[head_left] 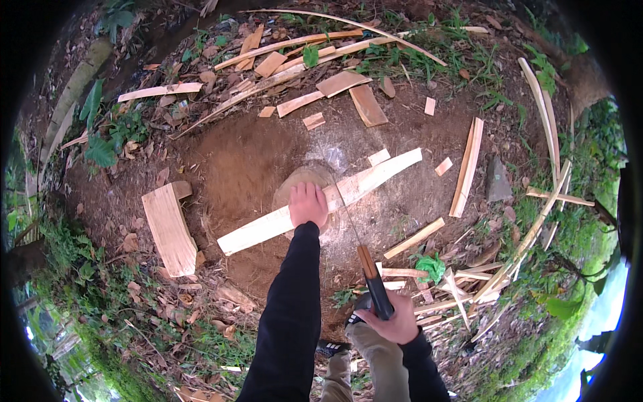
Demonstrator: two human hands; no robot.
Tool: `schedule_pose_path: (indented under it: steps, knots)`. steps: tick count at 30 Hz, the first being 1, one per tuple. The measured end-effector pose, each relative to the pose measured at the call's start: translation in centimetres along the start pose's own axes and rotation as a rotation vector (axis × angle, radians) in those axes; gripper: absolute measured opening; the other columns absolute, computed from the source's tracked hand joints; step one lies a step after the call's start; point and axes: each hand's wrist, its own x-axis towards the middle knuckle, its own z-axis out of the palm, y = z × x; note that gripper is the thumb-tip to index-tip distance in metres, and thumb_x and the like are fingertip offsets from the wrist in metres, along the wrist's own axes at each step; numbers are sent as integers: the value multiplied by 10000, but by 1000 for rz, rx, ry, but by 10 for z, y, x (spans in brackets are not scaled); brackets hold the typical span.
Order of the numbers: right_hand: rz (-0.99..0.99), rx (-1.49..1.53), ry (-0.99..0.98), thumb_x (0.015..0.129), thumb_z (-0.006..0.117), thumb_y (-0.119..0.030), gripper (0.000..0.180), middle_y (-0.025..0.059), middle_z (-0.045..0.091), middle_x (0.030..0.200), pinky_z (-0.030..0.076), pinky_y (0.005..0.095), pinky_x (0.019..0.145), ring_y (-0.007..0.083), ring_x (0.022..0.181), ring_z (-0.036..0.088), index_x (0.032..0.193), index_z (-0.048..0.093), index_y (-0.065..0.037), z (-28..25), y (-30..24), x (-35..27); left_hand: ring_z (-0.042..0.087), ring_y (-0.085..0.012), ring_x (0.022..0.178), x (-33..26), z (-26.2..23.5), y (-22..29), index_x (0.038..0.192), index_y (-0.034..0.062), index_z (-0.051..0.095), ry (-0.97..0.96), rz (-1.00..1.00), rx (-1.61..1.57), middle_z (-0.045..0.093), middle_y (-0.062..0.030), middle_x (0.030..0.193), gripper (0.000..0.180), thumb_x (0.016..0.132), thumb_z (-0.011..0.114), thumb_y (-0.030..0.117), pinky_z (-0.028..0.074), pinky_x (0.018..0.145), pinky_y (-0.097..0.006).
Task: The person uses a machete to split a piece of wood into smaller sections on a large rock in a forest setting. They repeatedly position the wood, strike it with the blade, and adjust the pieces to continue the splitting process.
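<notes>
A pale, slightly curved wooden board [258, 232] lies slantwise across a round wood block [287, 189] on the ground. My left hand [309, 203] presses on the board above the block, its fingers curled over the far edge. My right hand [394, 320] is wrapped round the brown-and-black handle [376, 288] of a long, thin-bladed cutting tool [351, 216]. Seen edge-on, the blade crosses the board just right of the block. Whether it is a saw or a machete I cannot tell, nor whether it has entered the wood.
A thick wood slab [169, 228] lies at left. Offcuts [368, 106] and long strips [295, 74] are scattered at the far side, with more strips [467, 167] at right. Near my right arm are a strip pile [462, 301] and green plastic [431, 267]. A grey stone [497, 179] stands at right.
</notes>
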Motion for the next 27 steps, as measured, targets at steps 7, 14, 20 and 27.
schedule_pose_path:
  steps: [7,14,20,27]
  knots:
    - [236,248,-52,773,831,-283,374,19,438,542,343,294,452,75,506,377,715,565,-26,22,29,37,516,-378,889,-2,1,5,828,21,543,-23,-8,-25,533,-178,877,152,901,531,154,443,761,-476]
    - [181,-132,-58,768,814,-238,268,43,560,499,524,293,536,154,498,641,853,696,-12,-7,-14,-52,523,-372,866,-3,1,-3,818,24,554,5,5,1,541,-167,865,159,894,545,163,447,749,-479]
    - [241,6,71,838,760,-286,390,61,490,484,353,306,427,116,420,451,638,569,-11,25,-18,69,516,-369,854,-3,-1,-1,820,23,551,11,12,-14,537,-162,858,145,889,549,150,444,726,-476]
    - [209,-212,65,751,724,-125,114,83,553,531,463,319,475,192,454,579,732,650,-40,-9,-20,-44,517,-354,839,1,-1,4,796,39,550,6,6,-17,539,-147,845,153,885,553,164,451,730,-460]
